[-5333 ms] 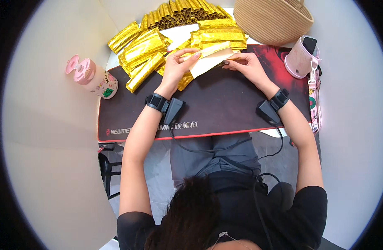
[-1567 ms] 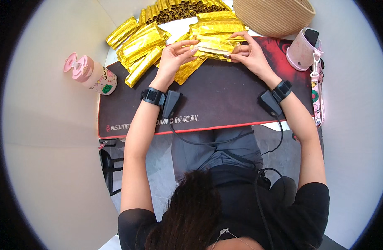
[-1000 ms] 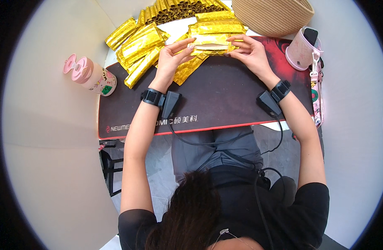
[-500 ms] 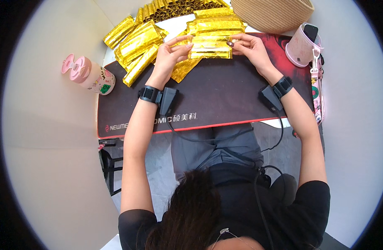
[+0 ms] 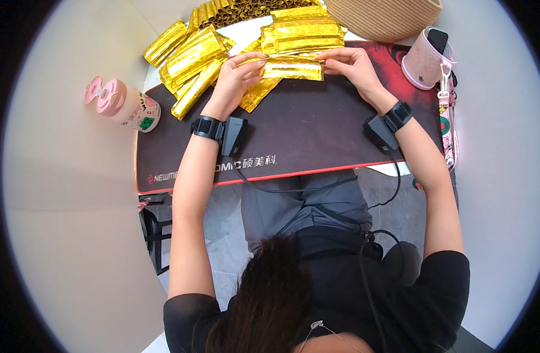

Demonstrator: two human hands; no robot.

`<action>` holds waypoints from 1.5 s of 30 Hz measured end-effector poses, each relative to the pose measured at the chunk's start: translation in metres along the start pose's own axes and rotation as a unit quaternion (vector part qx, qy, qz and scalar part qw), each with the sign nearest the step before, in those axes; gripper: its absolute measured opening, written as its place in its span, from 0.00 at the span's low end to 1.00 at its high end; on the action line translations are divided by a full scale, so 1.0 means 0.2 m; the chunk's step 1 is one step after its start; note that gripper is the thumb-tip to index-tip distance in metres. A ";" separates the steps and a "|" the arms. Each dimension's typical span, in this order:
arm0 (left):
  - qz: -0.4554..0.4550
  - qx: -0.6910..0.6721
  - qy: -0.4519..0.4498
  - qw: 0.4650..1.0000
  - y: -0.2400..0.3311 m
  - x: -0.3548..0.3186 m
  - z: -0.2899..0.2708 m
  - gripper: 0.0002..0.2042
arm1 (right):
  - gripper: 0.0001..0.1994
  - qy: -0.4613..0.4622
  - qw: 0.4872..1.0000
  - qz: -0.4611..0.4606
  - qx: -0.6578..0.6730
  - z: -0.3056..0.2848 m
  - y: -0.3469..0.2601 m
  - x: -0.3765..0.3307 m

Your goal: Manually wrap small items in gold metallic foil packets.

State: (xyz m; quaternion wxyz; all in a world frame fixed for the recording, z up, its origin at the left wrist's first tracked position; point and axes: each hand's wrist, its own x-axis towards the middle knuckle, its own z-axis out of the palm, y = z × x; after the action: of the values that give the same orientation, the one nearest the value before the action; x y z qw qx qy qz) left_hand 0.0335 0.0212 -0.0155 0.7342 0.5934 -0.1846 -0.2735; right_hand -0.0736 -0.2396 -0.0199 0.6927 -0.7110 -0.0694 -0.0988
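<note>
A shiny gold foil paper sheet [image 5: 292, 70] with a pale band is stretched between my hands, low over the dark desk mat [image 5: 317, 126]. My left hand [image 5: 237, 76] pinches its left end between thumb and fingers. At the other end, my right hand [image 5: 355, 67] closes on the upper right corner. Just beyond lies a stack of gold foil sheets [image 5: 303, 36]. Beside my left hand is a loose pile of similar gold foil sheets [image 5: 193, 62], and one sheet [image 5: 259, 97] slants out beneath the held piece.
Several rolled gold foil tubes [image 5: 255, 13] are packed together at the far edge. A woven basket [image 5: 387, 17] stands far right, near a pink cup [image 5: 422, 62] with a phone in it. A pink-lidded bottle [image 5: 132, 109] is at the left. Cables [image 5: 317, 189] run from my wristbands.
The held foil sheet now looks narrower, its upper edge turned over along the pale band. My right fingers have shifted slightly left along its top edge.
</note>
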 end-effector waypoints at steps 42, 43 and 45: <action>0.082 0.043 -0.012 0.996 0.00 -0.01 0.07 0.10 | 0.11 -0.015 0.995 0.023 0.101 -0.03 -0.01 -0.02; 0.080 0.043 -0.014 0.996 -0.01 -0.01 0.07 0.10 | 0.11 -0.011 0.994 0.024 0.102 -0.03 -0.01 -0.01; 0.079 0.035 0.001 0.996 -0.01 -0.01 0.05 0.10 | 0.11 -0.022 0.993 0.022 0.112 -0.02 -0.01 0.00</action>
State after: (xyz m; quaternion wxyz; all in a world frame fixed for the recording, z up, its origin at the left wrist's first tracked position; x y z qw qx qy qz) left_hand 0.0264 0.0140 -0.0145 0.7323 0.6027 -0.2400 -0.2071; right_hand -0.0747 -0.2436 -0.0172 0.7682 -0.6325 -0.0793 -0.0596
